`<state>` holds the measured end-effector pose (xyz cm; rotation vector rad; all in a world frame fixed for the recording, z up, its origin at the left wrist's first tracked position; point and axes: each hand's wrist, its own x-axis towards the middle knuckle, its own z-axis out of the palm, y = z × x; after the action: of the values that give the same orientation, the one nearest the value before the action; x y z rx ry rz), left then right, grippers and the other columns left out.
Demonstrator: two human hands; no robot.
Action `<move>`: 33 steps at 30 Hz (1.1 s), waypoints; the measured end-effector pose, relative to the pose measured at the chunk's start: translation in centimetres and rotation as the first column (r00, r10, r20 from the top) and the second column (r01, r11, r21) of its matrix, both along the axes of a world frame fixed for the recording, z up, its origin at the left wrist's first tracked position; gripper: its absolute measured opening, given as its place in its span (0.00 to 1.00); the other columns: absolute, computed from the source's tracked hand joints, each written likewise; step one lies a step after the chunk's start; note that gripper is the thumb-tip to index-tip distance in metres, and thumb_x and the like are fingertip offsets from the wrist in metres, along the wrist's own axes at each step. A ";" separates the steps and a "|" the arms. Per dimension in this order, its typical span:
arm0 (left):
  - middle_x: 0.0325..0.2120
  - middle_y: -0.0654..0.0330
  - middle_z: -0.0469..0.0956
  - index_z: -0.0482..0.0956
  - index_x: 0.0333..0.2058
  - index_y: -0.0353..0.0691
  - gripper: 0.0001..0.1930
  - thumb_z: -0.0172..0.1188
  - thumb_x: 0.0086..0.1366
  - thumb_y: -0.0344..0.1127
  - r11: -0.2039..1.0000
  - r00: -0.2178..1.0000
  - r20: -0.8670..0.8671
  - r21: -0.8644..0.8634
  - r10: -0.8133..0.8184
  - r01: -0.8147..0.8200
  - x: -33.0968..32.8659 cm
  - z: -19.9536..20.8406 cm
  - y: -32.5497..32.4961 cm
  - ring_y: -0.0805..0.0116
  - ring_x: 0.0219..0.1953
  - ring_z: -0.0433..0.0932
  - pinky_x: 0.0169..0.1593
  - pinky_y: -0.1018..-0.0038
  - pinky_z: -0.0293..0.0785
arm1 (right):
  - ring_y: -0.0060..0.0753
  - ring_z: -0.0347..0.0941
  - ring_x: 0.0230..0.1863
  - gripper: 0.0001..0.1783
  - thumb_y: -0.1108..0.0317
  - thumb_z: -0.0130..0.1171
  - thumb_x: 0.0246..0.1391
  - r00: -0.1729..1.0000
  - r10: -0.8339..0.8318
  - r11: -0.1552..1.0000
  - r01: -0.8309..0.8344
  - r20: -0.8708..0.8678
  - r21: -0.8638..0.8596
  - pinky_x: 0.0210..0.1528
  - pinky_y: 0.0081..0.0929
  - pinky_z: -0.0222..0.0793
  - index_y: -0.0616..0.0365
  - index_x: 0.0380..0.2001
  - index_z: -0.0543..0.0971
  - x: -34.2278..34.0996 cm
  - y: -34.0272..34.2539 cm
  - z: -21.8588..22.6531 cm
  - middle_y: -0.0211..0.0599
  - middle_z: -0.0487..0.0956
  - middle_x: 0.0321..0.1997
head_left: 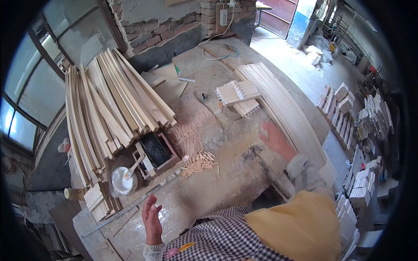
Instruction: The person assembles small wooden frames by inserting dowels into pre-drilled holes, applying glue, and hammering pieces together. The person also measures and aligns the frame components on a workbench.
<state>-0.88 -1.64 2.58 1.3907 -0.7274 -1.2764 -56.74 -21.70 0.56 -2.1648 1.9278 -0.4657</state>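
My left hand [152, 221] is raised over the near edge of the workbench, its fingers loosely stretched and nothing in it. Reaching forward on the right, my right hand [278, 141] is smeared by motion, so its fingers do not show clearly. It is beside a row of long pale wooden strips [283, 102]. Just left of that forearm lies a hammer [266, 167]. A small stack of grooved wooden pieces [237, 93] rests beyond the right hand. Wooden dowels [198, 165] are heaped mid-bench.
Long wooden slats [109, 95] are piled at the left. Near them stand a white glue pot [123, 181] with a brush and a dark-lined wooden box [156, 150]. A metal straightedge [126, 211] lies along the near left. Pallets [337, 113] with wood stand on the floor at right.
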 end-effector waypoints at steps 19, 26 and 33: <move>0.63 0.59 0.74 0.72 0.64 0.38 0.24 0.58 0.73 0.40 0.956 0.955 -0.065 -0.065 -0.289 0.285 -4.6 -0.2 1.4 0.64 0.64 0.71 0.60 0.64 0.71 | 0.65 0.77 0.43 0.27 0.45 0.63 0.61 0.792 -0.594 0.801 0.566 0.141 0.197 0.44 0.58 0.71 0.60 0.44 0.71 0.7 27.7 -9.8 0.56 0.80 0.39; 0.61 0.59 0.75 0.72 0.63 0.38 0.24 0.59 0.73 0.40 0.980 0.981 -0.061 0.053 -0.186 0.190 -6.7 -0.2 4.3 0.64 0.63 0.72 0.59 0.65 0.72 | 0.54 0.72 0.56 0.33 0.57 0.75 0.48 0.714 -0.700 0.700 0.680 -0.018 -0.217 0.57 0.47 0.68 0.58 0.52 0.72 -10.9 22.9 -9.0 0.48 0.76 0.51; 0.60 0.60 0.74 0.72 0.63 0.38 0.23 0.59 0.72 0.38 0.965 0.965 -0.051 0.040 -0.259 0.261 -13.1 0.9 3.0 0.65 0.62 0.72 0.58 0.65 0.73 | 0.49 0.68 0.61 0.29 0.65 0.75 0.45 0.675 -0.694 0.707 0.704 -0.252 -0.061 0.59 0.46 0.68 0.57 0.49 0.72 -16.2 22.0 -9.4 0.43 0.73 0.54</move>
<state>-13.96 1.38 3.45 1.3302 -0.8754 -1.5330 -72.94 0.33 -8.84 -1.4136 2.8749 -0.2415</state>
